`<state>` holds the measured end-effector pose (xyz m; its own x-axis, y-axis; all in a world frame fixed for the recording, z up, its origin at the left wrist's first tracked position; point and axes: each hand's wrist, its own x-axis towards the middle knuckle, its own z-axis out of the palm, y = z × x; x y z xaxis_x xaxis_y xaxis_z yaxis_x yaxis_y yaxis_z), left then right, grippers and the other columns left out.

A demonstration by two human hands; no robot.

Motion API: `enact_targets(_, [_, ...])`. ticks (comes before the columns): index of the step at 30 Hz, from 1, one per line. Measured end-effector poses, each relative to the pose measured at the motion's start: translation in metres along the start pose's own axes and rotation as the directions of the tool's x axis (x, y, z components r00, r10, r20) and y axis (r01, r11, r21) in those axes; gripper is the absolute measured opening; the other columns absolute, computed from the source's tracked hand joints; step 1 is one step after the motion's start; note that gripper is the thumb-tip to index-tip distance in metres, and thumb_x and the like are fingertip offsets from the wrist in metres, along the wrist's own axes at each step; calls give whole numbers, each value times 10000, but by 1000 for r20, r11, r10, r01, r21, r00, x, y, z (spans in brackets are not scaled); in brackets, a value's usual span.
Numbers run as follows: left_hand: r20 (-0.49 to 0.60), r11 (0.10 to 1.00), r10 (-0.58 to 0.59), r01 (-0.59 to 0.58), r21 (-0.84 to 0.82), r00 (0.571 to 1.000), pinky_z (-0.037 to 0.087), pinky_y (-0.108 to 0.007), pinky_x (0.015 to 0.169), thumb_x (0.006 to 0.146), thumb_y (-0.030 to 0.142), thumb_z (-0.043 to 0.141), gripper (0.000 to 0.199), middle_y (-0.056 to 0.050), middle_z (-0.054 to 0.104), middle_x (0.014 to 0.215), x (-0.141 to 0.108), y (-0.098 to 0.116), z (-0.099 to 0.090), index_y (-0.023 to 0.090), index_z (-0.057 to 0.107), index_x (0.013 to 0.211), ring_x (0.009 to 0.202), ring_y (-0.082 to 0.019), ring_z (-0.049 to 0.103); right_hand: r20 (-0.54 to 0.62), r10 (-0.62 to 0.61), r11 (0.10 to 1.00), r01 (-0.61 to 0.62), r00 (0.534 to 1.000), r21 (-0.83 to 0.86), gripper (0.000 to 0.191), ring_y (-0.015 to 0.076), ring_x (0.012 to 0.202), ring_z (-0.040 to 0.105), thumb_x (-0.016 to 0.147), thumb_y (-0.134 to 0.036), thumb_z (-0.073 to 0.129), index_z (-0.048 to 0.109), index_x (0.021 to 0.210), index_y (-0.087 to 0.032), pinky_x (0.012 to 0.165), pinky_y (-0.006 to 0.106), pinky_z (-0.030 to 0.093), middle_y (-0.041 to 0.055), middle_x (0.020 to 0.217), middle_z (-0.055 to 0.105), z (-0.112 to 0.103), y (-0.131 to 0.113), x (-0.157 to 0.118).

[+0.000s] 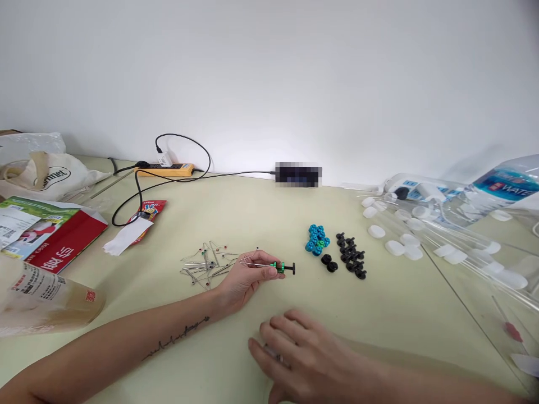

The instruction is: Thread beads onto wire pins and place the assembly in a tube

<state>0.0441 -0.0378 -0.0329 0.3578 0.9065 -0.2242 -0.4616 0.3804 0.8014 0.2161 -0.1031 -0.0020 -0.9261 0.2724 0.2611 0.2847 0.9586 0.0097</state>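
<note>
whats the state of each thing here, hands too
left hand, pinching green-and-black piece
right hand, half curled, grip unclear
metal pins, loose heap
blue pieces, clustered
black pieces, mostly in slanted rows
power strip, black plug and white adapter fitted
dark device, cable attached, screen obscured
red packet, lying partly under white paper, seal unclear
water bottle, fill level unclear
translucent cup, fill level unclear

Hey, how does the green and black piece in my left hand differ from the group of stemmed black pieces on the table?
The green and black piece is pinched in your left hand; the stemmed black pieces lie on the table.
The green and black piece shows two colours; the stemmed black pieces look black throughout.
Both seem to include a black stem with a wider end.
</note>
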Motion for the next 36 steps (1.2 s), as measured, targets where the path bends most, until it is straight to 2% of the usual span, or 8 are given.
enact_targets(3, [-10, 1000, 12, -12, 6, 1000, 497, -263, 800, 625, 172, 790, 203, -35, 702, 787, 5, 3, -4, 132, 674, 787, 752, -144, 667, -156, 149, 988, -139, 976, 71, 331, 220, 880, 551, 934, -344, 448, 510, 1183, -136, 763, 382, 463, 122, 1006, 594, 0, 28, -9])
enact_targets(5, [-26, 999, 31, -31, 14, 999, 500, -240, 769, 637, 167, 782, 197, -39, 709, 785, 9, 7, -8, 133, 674, 797, 755, -138, 668, -247, 333, 941, -305, 910, 149, 294, 211, 913, 546, 941, -250, 430, 472, 1217, -158, 761, 366, 483, 135, 1058, 552, 5, 51, -15])
enact_targets(8, [-52, 998, 58, -57, 21, 997, 493, -218, 786, 649, 150, 773, 189, -31, 711, 804, 13, 12, -12, 135, 673, 808, 780, -126, 669, -244, 579, 800, -486, 778, 352, 323, 169, 848, 555, 937, -233, 431, 421, 1260, -212, 742, 346, 513, 123, 1116, 495, 16, 77, -21])
enact_targets(11, [-57, 998, 30, -26, 64, 998, 503, -244, 772, 640, 160, 779, 207, -33, 710, 825, 13, 14, -12, 137, 675, 817, 777, -147, 676, -216, 650, 715, -491, 728, 498, 337, 149, 800, 572, 920, -214, 469, 413, 1251, -239, 729, 342, 534, 93, 1090, 509, 27, 87, -21])
enact_targets(19, [-24, 978, 41, -36, 208, 999, 488, -313, 812, 595, 182, 798, 203, -55, 709, 809, 10, 10, -6, 134, 700, 767, 794, -185, 663, -182, 623, 716, -461, 760, 525, 104, 160, 804, 644, 907, -266, 513, 543, 1001, -231, 682, 282, 555, 43, 928, 649, 32, 83, -25])
enact_targets(24, [-3, 972, 46, -44, 233, 999, 487, -331, 782, 593, 200, 795, 185, -60, 710, 790, 10, 7, -8, 144, 705, 745, 762, -192, 658, -171, 649, 694, -484, 741, 534, 142, 167, 787, 669, 902, -296, 522, 545, 1029, -236, 568, 247, 554, 42, 928, 669, 33, 82, -27])
enact_targets(30, [-5, 975, 63, -60, 216, 998, 492, -333, 798, 576, 193, 806, 211, -55, 712, 797, 6, 5, -7, 140, 694, 747, 767, -186, 658, -207, 571, 765, -424, 794, 485, 136, 139, 730, 640, 904, -256, 518, 570, 1027, -226, 509, 208, 505, 46, 920, 678, 33, 84, -26])
enact_targets(36, [-26, 977, 44, -37, 209, 999, 502, -346, 821, 600, 174, 793, 189, -62, 716, 820, -2, 4, -2, 136, 694, 756, 799, -191, 663, -105, 527, 745, -400, 843, 533, 171, 133, 667, 599, 938, -280, 441, 562, 1029, -201, 570, 237, 465, 48, 842, 658, 28, 85, -25])
